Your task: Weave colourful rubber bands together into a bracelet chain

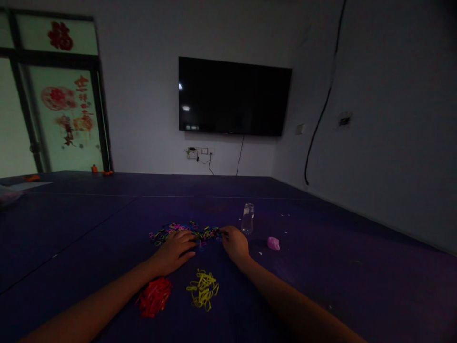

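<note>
A mixed pile of small coloured bands [207, 233] lies spread on the dark purple table [303, 267]. My left hand [174, 250] rests over the left part of this pile, palm down, with its fingers apart. At the pile's right end is my right hand [235, 244], its fingers curled together at the bands; what they hold, if anything, is too small to name. Nearer to me, a heap of red bands [154, 297] sits beside my left forearm. A looser heap of yellow bands [203, 289] lies between my forearms.
Just beyond my right hand stands a clear glass [247, 219]. A pink lump [273, 243] and a few white scraps lie to its right. Small orange objects [107, 173] are at the far left edge. A black screen [233, 97] hangs on the wall.
</note>
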Available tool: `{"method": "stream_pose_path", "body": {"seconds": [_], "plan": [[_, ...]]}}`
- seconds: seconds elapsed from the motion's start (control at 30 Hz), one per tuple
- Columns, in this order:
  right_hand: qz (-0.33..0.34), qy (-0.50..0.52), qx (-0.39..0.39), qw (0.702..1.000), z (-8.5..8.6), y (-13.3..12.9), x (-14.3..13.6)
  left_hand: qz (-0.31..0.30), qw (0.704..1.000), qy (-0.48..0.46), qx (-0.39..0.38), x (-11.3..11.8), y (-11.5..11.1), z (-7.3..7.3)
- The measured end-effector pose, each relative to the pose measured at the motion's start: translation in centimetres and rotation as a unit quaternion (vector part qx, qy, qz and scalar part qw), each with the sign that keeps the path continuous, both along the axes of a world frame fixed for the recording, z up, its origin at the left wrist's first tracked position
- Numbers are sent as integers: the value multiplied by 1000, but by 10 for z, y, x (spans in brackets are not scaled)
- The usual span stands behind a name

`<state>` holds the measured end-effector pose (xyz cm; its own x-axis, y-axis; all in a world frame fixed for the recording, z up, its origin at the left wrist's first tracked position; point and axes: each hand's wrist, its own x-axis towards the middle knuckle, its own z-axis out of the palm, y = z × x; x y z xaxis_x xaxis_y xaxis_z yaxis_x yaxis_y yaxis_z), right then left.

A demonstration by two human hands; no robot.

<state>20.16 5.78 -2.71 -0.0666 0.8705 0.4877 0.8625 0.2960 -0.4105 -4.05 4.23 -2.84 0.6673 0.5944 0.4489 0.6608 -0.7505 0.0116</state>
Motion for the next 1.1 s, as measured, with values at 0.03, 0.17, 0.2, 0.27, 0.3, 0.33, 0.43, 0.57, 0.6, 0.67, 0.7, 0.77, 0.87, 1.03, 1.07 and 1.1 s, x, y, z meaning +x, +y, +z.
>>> {"method": "stream_pose_path", "body": {"seconds": [0.03, 0.17, 0.2, 0.27, 0.3, 0.33, 0.43, 0.57, 0.6, 0.67, 0.7, 0.77, 0.87, 1.03, 1.07, 1.1], "plan": [[16, -8, 2, 1000, 0, 0, -1, 15, 1000, -1, 3, 0, 0, -1], [98, -66, 14, 993, -1, -1, -5, 43, 999, 2, 10, 0, 0, -2], [121, -84, 17, 989, -1, -2, -6, 48, 999, 3, 10, 0, 0, -2], [164, -120, 18, 979, -1, -3, -9, 63, 998, 2, 7, -1, 0, -3], [181, -136, 19, 974, -1, -3, -10, 71, 997, 0, 5, -1, 1, -4], [194, -147, 20, 970, -1, -4, -11, 78, 997, -3, 5, -1, 2, -4], [215, -162, 30, 962, 0, -5, -12, 87, 996, -14, 8, -2, 4, -7], [249, -175, 33, 952, 0, -6, -12, 50, 999, -14, -1, -1, 2, -6], [259, -178, 33, 949, 0, -7, -12, 24, 1000, -8, -7, 0, 2, -5], [275, -185, 35, 943, 0, -8, -12, -33, 999, 7, -18, 1, 0, -2], [280, -187, 36, 941, 0, -9, -13, -52, 998, 12, -21, 1, -1, -1], [285, -190, 36, 939, -1, -11, -13, -65, 997, 15, -24, 2, -2, 1], [278, -184, 34, 942, -1, -12, -14, -55, 998, 11, -22, 2, -2, 2], [266, -164, 50, 948, 0, -11, -15, -7, 1000, -15, 15, 0, -1, 0], [274, -163, 56, 946, 1, -11, -15, 10, 999, -21, 24, 0, 0, 0], [283, -162, 60, 943, 1, -11, -16, 26, 999, -28, 34, 0, 0, -1]]}}
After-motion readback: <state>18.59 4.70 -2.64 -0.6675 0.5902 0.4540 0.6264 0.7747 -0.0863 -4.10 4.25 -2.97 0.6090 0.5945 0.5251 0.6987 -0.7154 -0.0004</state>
